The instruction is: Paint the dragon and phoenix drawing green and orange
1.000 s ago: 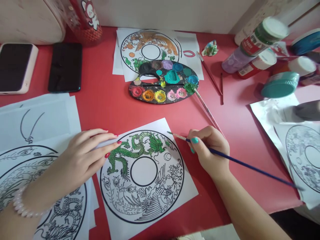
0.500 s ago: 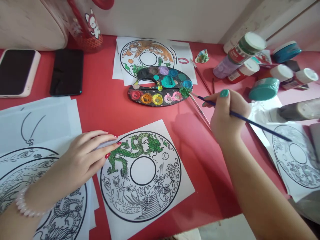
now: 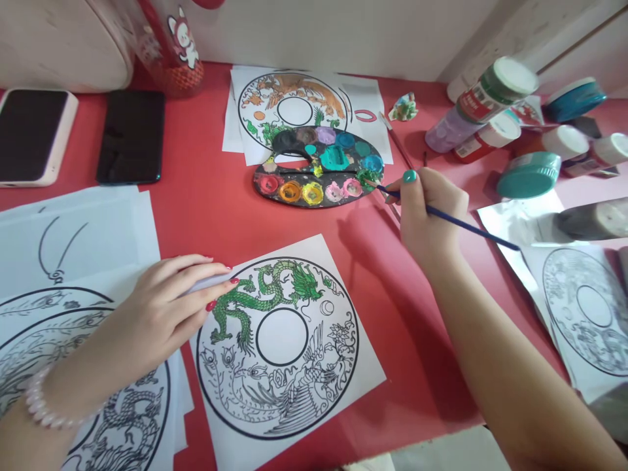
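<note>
My right hand [image 3: 434, 212] pinches a blue-handled paintbrush [image 3: 473, 229], its tip at the green paint on the right end of the black palette [image 3: 294, 173]. The palette's wells hold several colours. My left hand [image 3: 179, 301] lies with fingers stretched out over the left edge of a printed sheet [image 3: 363, 376]. A pale strip, perhaps the sheet's curled corner, shows between its fingers. On this sheet a ring design carries a green-painted dragon [image 3: 235, 302] above and an unpainted phoenix [image 3: 304, 386] below.
Printed sheets [image 3: 112, 229] lie under my left forearm, and more [image 3: 579, 314] lie at the right. A partly coloured sheet [image 3: 240, 144] sits behind the palette. Two phones [image 3: 131, 137] and a cup [image 3: 184, 59] stand at back left. Paint bottles [image 3: 485, 98] crowd the back right.
My right hand has moved left with the paintbrush, bringing the tip further into the green paint. My left hand stays on the sheet. The view has shifted slightly.
</note>
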The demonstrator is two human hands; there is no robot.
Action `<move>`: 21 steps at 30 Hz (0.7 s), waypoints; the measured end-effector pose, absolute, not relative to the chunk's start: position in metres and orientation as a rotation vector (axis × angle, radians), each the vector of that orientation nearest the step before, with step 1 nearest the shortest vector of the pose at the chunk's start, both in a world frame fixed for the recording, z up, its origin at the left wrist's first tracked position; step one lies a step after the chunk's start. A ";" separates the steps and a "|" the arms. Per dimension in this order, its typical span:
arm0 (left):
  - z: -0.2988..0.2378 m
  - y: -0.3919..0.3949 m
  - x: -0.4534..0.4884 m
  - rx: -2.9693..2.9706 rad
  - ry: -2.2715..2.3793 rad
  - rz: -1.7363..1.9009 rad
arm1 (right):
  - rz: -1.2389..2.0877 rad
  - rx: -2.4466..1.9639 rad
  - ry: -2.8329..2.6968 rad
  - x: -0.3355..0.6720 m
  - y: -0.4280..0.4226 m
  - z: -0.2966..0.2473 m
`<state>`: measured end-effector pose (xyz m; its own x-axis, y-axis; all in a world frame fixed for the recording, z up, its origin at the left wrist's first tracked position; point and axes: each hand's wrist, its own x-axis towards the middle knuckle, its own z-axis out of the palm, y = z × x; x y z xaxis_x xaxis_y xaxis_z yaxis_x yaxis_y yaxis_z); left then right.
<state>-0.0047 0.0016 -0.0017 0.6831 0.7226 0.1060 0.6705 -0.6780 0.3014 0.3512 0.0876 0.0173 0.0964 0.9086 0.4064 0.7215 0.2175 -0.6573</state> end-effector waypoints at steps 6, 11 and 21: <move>-0.001 0.001 -0.004 2.661 1.129 0.308 | 0.768 -1.206 -1.420 0.348 0.050 0.018; 0.001 0.000 -0.004 2.630 1.152 0.300 | 1.115 -1.054 -1.467 0.341 0.006 0.004; 0.001 0.002 -0.002 2.639 1.142 0.298 | 1.108 -1.119 -1.487 0.327 -0.001 -0.002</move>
